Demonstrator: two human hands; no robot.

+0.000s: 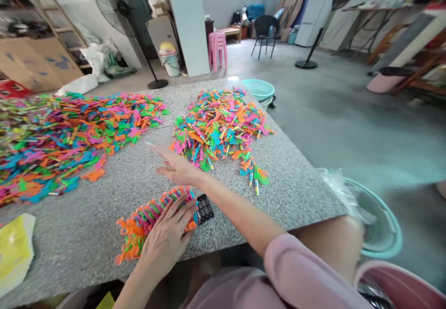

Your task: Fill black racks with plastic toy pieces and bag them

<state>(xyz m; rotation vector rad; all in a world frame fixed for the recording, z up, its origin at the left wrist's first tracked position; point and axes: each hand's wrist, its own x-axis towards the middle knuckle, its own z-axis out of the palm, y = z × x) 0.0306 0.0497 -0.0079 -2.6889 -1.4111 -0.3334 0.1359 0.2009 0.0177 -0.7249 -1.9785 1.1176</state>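
My left hand [170, 231] lies with fingers stretched flat over a packed row of small bright plastic toy pieces [134, 227] in orange, pink, green and blue. The row stands on a black gridded tray [205, 209], whose bare end shows right of my fingertips. My right hand [178, 168] reaches left above the tabletop, fingers extended and slightly blurred. A pale bit shows at its fingertips; whether that is a nail or a small object, I cannot make out. Beyond this hand is a heap of loose toy pieces [219, 128], several with printed tubes.
A larger heap of toy pieces [69, 137] covers the left of the speckled stone table [289, 179]. A yellow packet [16, 253] lies at the left edge. Green basins [392, 225] and a pink tub [400, 276] stand right of the table. A standing fan [123, 9] is behind.
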